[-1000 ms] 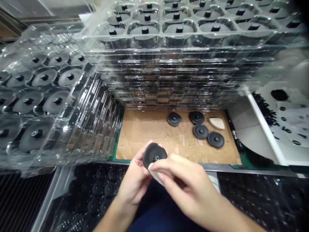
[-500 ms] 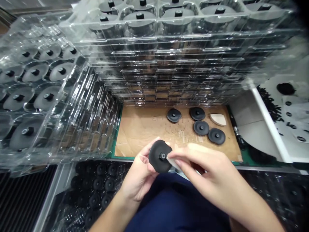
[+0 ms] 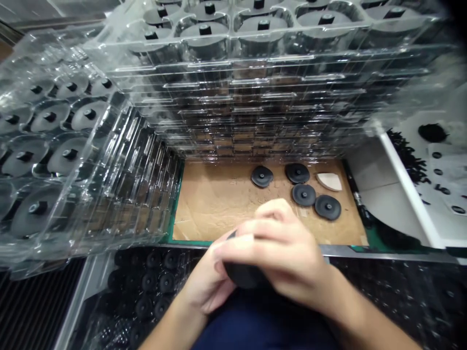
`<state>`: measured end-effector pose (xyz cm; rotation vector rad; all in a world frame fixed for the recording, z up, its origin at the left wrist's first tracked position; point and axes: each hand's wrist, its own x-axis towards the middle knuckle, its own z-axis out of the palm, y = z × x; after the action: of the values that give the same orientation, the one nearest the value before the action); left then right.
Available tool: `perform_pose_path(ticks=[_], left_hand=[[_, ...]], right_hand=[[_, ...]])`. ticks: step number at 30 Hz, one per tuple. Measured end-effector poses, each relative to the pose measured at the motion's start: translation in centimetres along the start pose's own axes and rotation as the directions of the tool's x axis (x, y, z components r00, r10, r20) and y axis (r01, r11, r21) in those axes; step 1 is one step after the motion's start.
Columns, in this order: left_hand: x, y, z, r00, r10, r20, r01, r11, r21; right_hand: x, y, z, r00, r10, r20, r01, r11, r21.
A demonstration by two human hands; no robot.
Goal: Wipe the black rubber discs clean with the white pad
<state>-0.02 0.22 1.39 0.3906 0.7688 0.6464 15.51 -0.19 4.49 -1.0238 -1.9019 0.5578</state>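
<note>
The left hand (image 3: pixel 202 282) and right hand (image 3: pixel 280 248) are closed together around a black disc (image 3: pixel 242 275), near the front edge of the cardboard (image 3: pixel 215 204). If the grip becomes loose, the disc could slip and fall among the black parts (image 3: pixel 153 287) below.

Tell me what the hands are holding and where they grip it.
A black round disc: the left hand cradles its left edge, and the right hand covers its top with the fingers, hiding most of it.

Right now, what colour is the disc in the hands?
The disc is black; head view, partly under the right hand.
</note>
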Motion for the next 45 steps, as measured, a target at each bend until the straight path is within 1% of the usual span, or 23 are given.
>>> perform_pose_path(ticks=[2, 4, 6, 7, 9, 13, 18, 21, 23, 25, 27, 29, 31, 32, 33, 35, 37, 38, 39, 41, 42, 43, 45], left_hand=[[0.0, 0.1, -0.3, 0.996, -0.022, 0.087, 0.028, 0.997, -0.066], [-0.1, 0.1, -0.6, 0.985, -0.024, 0.168, 0.048, 0.988, -0.145], [0.0, 0.2, -0.8, 0.978, -0.003, 0.208, 0.042, 0.983, -0.180], [0.0, 0.2, -0.8, 0.977, 0.012, 0.213, 0.028, 0.982, -0.184], [0.1, 0.3, -0.8, 0.977, 0.030, 0.213, 0.011, 0.982, -0.188], [0.3, 0.3, -0.7, 0.981, 0.020, 0.195, 0.017, 0.982, -0.189], [0.1, 0.1, -0.8, 0.988, 0.010, 0.151, 0.016, 0.985, -0.170], [-0.1, 0.2, -0.5, 0.984, 0.002, 0.179, 0.031, 0.983, -0.183], [-0.2, 0.2, -0.2, 0.979, 0.002, 0.202, 0.037, 0.981, -0.188], [-0.3, 0.0, 0.0, 0.980, -0.002, 0.201, 0.040, 0.982, -0.184], [-0.4, -0.2, 0.0, 0.982, 0.002, 0.188, 0.032, 0.983, -0.179], [-0.4, -0.5, 0.0, 0.988, 0.024, 0.152, 0.003, 0.985, -0.172], [-0.2, -0.8, -0.1, 0.995, 0.046, 0.093, -0.031, 0.988, -0.149], [-0.1, -0.9, -0.1, 0.997, 0.051, 0.063, -0.043, 0.991, -0.127], [-0.1, -1.0, -0.2, 0.998, 0.059, 0.032, -0.056, 0.993, -0.104], [0.1, -1.0, -0.4, 0.996, 0.080, -0.045, -0.083, 0.995, -0.063], [0.2, -0.9, -0.3, 0.988, 0.095, -0.121, -0.100, 0.994, -0.038], [0.3, -0.9, -0.2, 0.984, 0.093, -0.149, -0.099, 0.995, -0.031], [0.3, -0.9, 0.0, 0.983, 0.086, -0.160, -0.092, 0.995, -0.029], [0.3, -0.7, 0.4, 0.991, 0.071, -0.116, -0.076, 0.996, -0.038], [0.2, -0.6, 0.5, 0.994, 0.065, -0.083, -0.069, 0.996, -0.048], [0.1, -0.5, 0.5, 0.996, 0.067, -0.050, -0.070, 0.996, -0.058], [0.0, -0.2, 0.3, 0.997, 0.074, -0.015, -0.075, 0.995, -0.071]], right_hand=[[-0.3, 1.3, -0.2, 0.978, 0.203, -0.039, -0.201, 0.978, 0.047], [-1.3, 3.1, -0.3, 0.887, 0.457, -0.062, -0.457, 0.889, 0.015], [-3.0, 4.9, 0.3, 0.793, 0.609, -0.030, -0.609, 0.793, -0.025], [-4.0, 5.7, 0.8, 0.769, 0.639, -0.004, -0.639, 0.768, -0.036], [-6.3, 7.0, 2.1, 0.755, 0.656, 0.014, -0.654, 0.754, -0.057], [-9.9, 7.6, 4.4, 0.735, 0.676, -0.047, -0.676, 0.726, -0.124], [-11.4, 6.7, 5.3, 0.723, 0.685, -0.085, -0.686, 0.699, -0.200], [-11.5, 7.7, 5.0, 0.716, 0.688, -0.115, -0.693, 0.682, -0.234], [-10.9, 8.4, 4.1, 0.723, 0.679, -0.129, -0.687, 0.687, -0.234], [-9.6, 8.4, 2.8, 0.736, 0.662, -0.143, -0.676, 0.703, -0.220], [-7.6, 6.8, 1.4, 0.747, 0.642, -0.172, -0.665, 0.721, -0.196], [-5.3, 3.8, 0.4, 0.775, 0.587, -0.233, -0.626, 0.762, -0.166], [-3.5, 0.4, 0.2, 0.862, 0.390, -0.323, -0.451, 0.881, -0.141], [-2.8, -1.0, 0.3, 0.918, 0.264, -0.297, -0.318, 0.937, -0.148], [-2.3, -2.2, 0.6, 0.946, 0.196, -0.257, -0.234, 0.964, -0.127], [-1.8, -3.4, 1.0, 0.980, 0.164, -0.110, -0.171, 0.984, -0.057], [-1.4, -3.4, 1.3, 0.977, 0.212, 0.021, -0.211, 0.977, -0.031], [-1.2, -3.3, 1.4, 0.974, 0.223, 0.038, -0.221, 0.974, -0.059], [-1.0, -3.1, 1.4, 0.976, 0.218, 0.003, -0.216, 0.971, -0.100], [-0.6, -2.9, 1.5, 0.980, 0.164, -0.111, -0.181, 0.970, -0.161], [-0.5, -3.0, 1.4, 0.981, 0.138, -0.136, -0.158, 0.976, -0.149], [-0.7, -3.1, 1.3, 0.984, 0.123, -0.127, -0.137, 0.985, -0.110], [-1.3, -3.3, 0.7, 0.991, 0.131, -0.017, -0.132, 0.991, -0.021]])
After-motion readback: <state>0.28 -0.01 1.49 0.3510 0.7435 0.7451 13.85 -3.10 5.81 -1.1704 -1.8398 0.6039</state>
